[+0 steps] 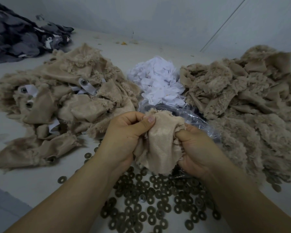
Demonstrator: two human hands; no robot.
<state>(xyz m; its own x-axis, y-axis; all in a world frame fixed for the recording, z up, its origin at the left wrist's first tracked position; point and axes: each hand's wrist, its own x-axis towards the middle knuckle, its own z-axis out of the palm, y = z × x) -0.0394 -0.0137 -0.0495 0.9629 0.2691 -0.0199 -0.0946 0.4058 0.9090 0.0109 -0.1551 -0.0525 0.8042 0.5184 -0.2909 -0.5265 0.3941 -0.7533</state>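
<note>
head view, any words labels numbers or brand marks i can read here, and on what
No readable text anywhere.
White strips in the left pile of beige plush fabric: blank.
Heap of white scraps: blank.
Dark ring-shaped washers: too small to tell.
Beige plush piece held by left hand and right hand: no label shows.

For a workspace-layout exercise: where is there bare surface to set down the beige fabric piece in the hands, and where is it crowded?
Bare: the strip along the wall behind the white fabric scraps; the near-left patch between the left beige plush pile and the dark ring-shaped washers. Crowded: the centre, from washers to the right beige plush pile.
</note>
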